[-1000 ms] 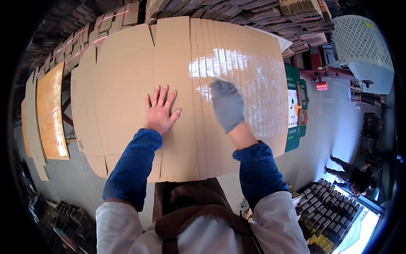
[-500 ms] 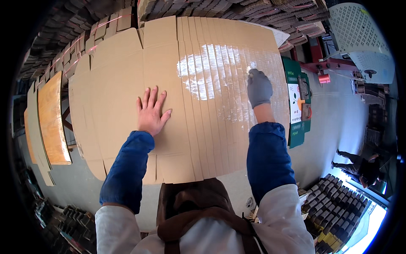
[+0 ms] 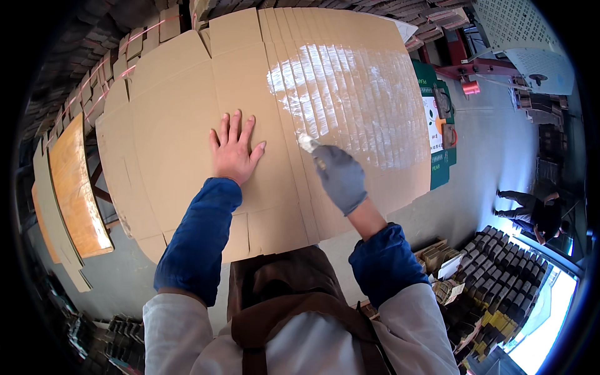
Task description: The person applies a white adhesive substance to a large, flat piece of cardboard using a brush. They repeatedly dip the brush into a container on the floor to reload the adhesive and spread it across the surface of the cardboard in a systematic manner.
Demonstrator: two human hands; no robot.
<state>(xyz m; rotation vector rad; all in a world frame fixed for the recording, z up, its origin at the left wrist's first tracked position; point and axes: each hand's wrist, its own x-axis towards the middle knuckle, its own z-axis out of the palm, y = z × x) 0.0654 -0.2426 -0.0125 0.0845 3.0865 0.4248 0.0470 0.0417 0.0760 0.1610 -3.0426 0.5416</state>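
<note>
Flat cardboard sheets (image 3: 169, 150) lie overlapped before me, their edges stepped like a fan on the right half. My bare left hand (image 3: 236, 153) rests flat on the top sheet with fingers spread. In a grey glove, my right hand (image 3: 340, 178) is closed round the handle of a brush. The brush's pale, whitish head (image 3: 306, 141) touches the cardboard at the near left end of a wet, shiny white coating (image 3: 350, 87). That coating spreads over the stepped edges. Part of the brush handle is hidden by the gloved fingers.
Green printed cartons (image 3: 440, 125) lie by the sheets' right edge. A wooden board (image 3: 78, 187) stands at the left. Stacks of cardboard (image 3: 125, 56) line the back left, and more bundles (image 3: 494, 275) sit at lower right. Another person (image 3: 540, 212) is far off at the right.
My right hand has swept the brush left and toward me from the far right side. The coating now covers more of the stepped edges. My left hand stays flat on the cardboard.
</note>
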